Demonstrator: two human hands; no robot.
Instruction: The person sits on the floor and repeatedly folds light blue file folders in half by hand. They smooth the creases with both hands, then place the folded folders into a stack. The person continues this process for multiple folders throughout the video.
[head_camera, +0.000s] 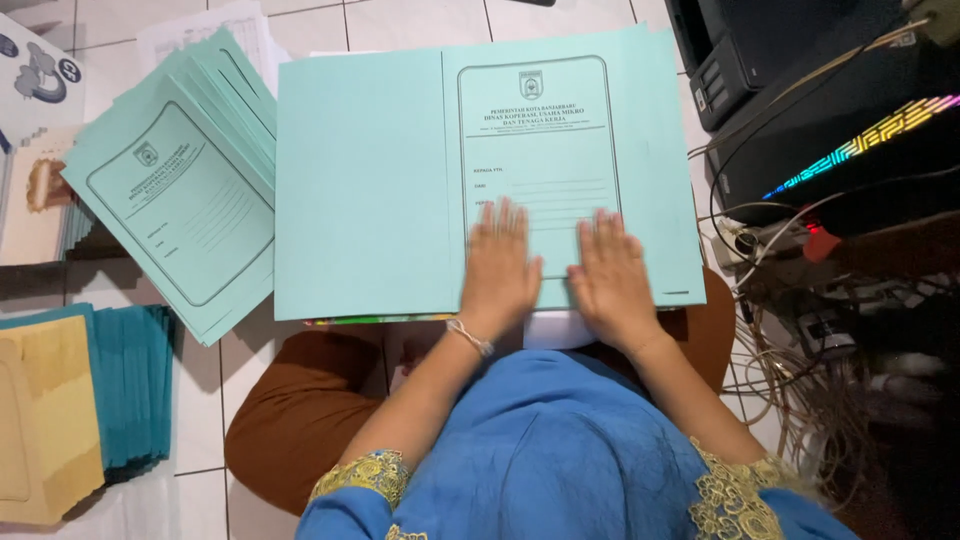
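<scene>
A light teal paper folder lies opened flat across my lap, its printed cover panel on the right half. My left hand rests flat, fingers together, on the lower part of that printed panel. My right hand lies flat beside it, a little to the right, also pressing on the folder. Neither hand grips anything. A thin bracelet circles my left wrist. Under the folder's near edge a white sheet and a coloured strip peek out.
A fanned stack of the same teal folders lies to the left on the tiled floor. Darker teal and yellow folders sit at lower left. Black electronic devices and tangled cables crowd the right side.
</scene>
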